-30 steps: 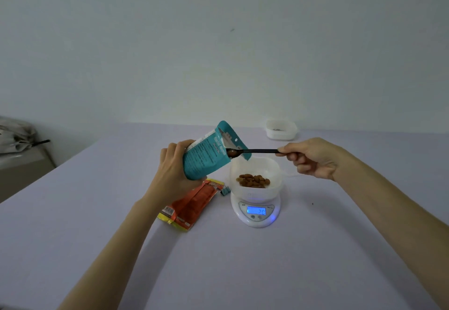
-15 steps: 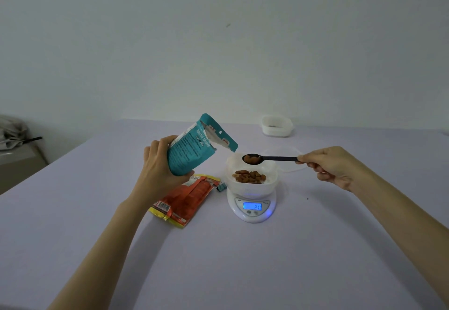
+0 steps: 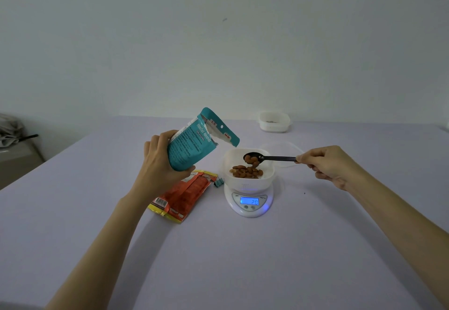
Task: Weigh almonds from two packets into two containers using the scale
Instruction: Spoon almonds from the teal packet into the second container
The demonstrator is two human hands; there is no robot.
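Note:
My left hand (image 3: 159, 161) grips an open teal almond packet (image 3: 192, 143), tilted with its mouth up and to the right. My right hand (image 3: 326, 165) pinches the handle of a black spoon (image 3: 264, 158). The spoon's bowl is tipped over a white container (image 3: 247, 181), and almonds (image 3: 252, 162) are sliding off it onto the pile of almonds (image 3: 245, 171) inside. The container stands on a white scale (image 3: 249, 201) whose blue display is lit. An orange packet (image 3: 184, 194) lies flat on the table left of the scale.
A second white container (image 3: 274, 121) sits at the far side of the table. A clear lid (image 3: 289, 149) lies behind the scale. A small teal clip (image 3: 218, 182) rests beside the orange packet. At far left, off the lilac table (image 3: 243, 261), stands low furniture.
The spoon came out of the teal packet loaded with almonds, moved right over the container and tipped. My left hand drew the packet slightly left and away from the container.

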